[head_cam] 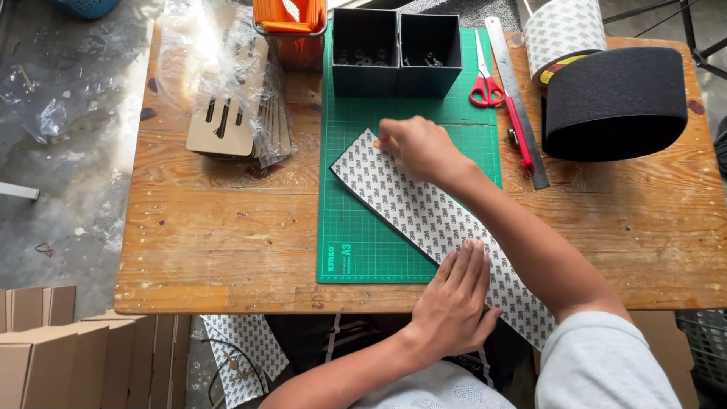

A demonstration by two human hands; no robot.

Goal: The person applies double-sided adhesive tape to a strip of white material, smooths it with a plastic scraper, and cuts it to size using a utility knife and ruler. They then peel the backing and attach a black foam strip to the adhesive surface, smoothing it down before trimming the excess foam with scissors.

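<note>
At the near edge of the wooden bench [227, 250], the left hand [454, 303] lies flat, fingers together and palm down, pressing a long strip of white patterned sheet [409, 204] where it overhangs toward the person's lap. The strip runs diagonally across the green cutting mat [356, 242], its far end squared off near the mat's middle. There the right hand [420, 148] reaches across, fingertips curled onto the strip's far corner; whether it pinches the edge or merely presses it cannot be told. The sheet looks thin, light and flexible, likely a backed adhesive material that would curl or slide unless held flat, so its corners and long edges seem the safest places to grip. Farther back, 2 dark square bins [396, 51] sit at the mat's far edge, red-handled scissors [485, 76] and a steel ruler [516, 98] lie to their right, and a broad black roll [615, 102] occupies the far right corner. Cardboard cutouts in clear plastic [227, 113] rest toward the far left.
</note>
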